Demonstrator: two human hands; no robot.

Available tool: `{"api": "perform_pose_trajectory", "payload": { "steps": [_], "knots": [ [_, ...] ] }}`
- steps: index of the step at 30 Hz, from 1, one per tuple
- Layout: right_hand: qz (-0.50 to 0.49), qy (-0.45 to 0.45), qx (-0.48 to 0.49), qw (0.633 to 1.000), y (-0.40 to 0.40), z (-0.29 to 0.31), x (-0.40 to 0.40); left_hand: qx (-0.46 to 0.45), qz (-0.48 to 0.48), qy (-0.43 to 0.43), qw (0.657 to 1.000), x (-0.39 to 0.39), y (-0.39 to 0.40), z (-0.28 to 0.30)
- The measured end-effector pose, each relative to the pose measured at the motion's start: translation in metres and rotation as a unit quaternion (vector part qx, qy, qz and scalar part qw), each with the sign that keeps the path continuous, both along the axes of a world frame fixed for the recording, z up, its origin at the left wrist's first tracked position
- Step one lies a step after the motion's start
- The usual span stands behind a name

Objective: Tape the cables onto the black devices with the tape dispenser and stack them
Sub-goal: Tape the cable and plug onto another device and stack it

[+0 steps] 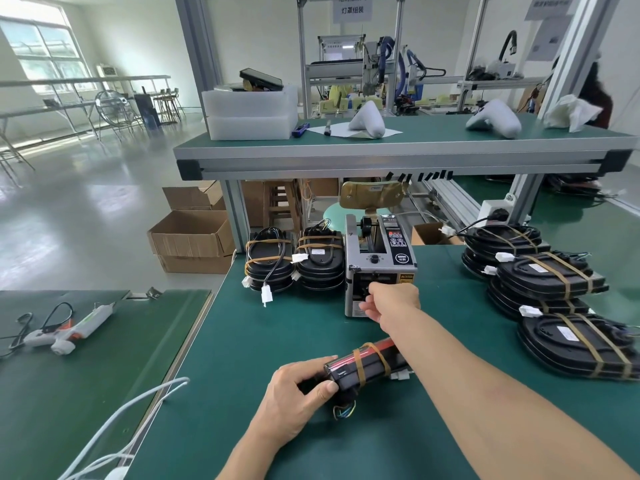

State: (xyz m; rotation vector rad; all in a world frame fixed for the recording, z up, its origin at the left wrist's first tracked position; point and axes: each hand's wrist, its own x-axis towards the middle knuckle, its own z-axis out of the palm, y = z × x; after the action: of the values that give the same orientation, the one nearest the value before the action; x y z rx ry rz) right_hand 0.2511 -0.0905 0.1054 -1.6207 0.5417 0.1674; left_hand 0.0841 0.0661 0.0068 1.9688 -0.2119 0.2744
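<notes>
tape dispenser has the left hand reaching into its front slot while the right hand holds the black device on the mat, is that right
Not quite: the hands are swapped. In the head view the right hand reaches into the front of the tape dispenser, while the left hand holds the black device on the mat.

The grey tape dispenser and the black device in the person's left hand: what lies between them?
In the head view, only bare green mat separates grey tape dispenser from black device; the right forearm crosses above it.
</notes>
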Motion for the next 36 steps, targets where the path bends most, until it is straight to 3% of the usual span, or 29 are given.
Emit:
{"api": "perform_pose_trajectory", "payload": {
  "steps": [2,5,7,9,19,36],
  "knots": [
    [0.098,-0.039,-0.061,0.992,-0.005,0.010,-0.016,0.001,0.001,-0.001,1.000,0.000,0.001,-0.002],
    [0.194,-0.202,-0.210,0.937,-0.022,0.019,-0.056,-0.002,0.004,0.002,1.000,0.000,0.001,-0.002],
    [0.222,-0.297,-0.233,0.899,-0.035,0.018,-0.094,-0.005,0.004,0.002,1.000,0.001,0.001,-0.004],
    [0.244,-0.336,-0.211,0.885,-0.045,0.004,-0.127,-0.007,0.010,0.005,1.000,0.001,0.002,-0.006],
    [0.237,-0.314,-0.138,0.909,-0.041,-0.034,-0.171,0.000,0.022,0.001,1.000,0.000,0.001,-0.005],
    [0.274,-0.260,-0.241,0.894,-0.038,-0.014,-0.165,0.001,0.026,0.005,1.000,0.001,0.001,-0.005]
  ]
}}
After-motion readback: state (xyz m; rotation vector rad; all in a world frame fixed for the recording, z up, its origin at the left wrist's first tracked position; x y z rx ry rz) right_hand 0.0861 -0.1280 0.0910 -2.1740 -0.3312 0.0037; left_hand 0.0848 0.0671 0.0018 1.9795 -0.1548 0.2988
